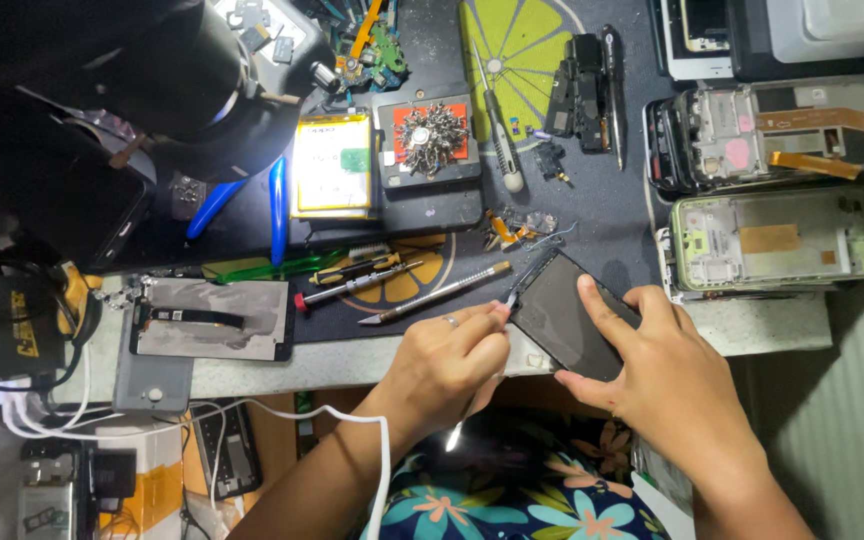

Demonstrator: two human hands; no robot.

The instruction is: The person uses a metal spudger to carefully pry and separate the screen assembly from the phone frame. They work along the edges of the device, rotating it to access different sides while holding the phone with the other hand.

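My right hand (667,375) is spread over the dark phone panel (567,320), index finger flat along its upper face and thumb hooked under the near edge, pinning it at the front edge of the tabletop (352,365). My left hand (447,360) is closed around a thin metal tool (472,405); its tip meets the panel's upper left corner and its tail sticks out below my palm toward my lap.

To do this well, I judge the tip should stay shallow and run along the seam rather than dig inward, since a panel like this probably cracks if levered hard from one corner. The pinning hand should press near the corner being worked so the panel cannot pivot, as part of it seems to hang past the tabletop's edge.

Just beyond my left knuckles lie a craft knife (437,293) and a red-tipped screwdriver (357,286), close enough to bump. Two opened phone frames (777,240) sit well off to the right, and another screen panel (214,320) lies face down at the left.
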